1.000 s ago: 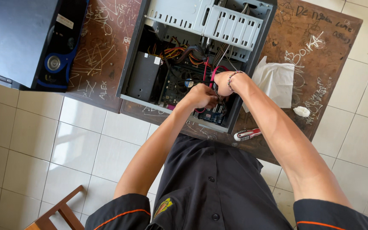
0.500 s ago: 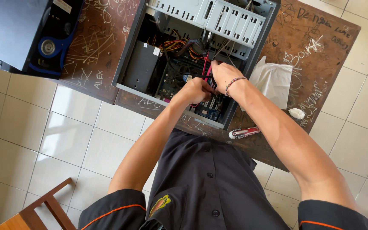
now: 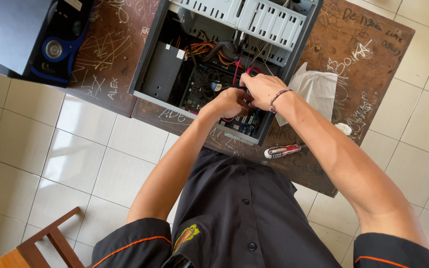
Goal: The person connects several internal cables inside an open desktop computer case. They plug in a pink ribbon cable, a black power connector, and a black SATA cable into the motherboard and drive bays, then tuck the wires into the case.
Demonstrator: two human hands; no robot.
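Both hands work close together inside the open computer case [image 3: 155, 54], over the circuit board [image 3: 202, 89] near the case's near-right corner. Left hand [image 3: 229, 102] is curled into a loose fist, fingers bent down onto the board; can't tell what, if anything, they pinch. Right hand [image 3: 261, 89], w/ a beaded bracelet [image 3: 279, 98] at the wrist, has fingers bent inward toward a red cable [image 3: 238, 69]; grip itself is hidden. Bundled orange/yellow wires [image 3: 202, 48] lie further back, grey drive cage [image 3: 254, 17] at the far end. Case lies on a scratched brown desk [image 3: 110, 59]. Just right of it: white tissue [image 3: 316, 89]; red-handled screwdriver [image 3: 281, 151] near desk edge. Second black case [image 3: 16, 30] far left.
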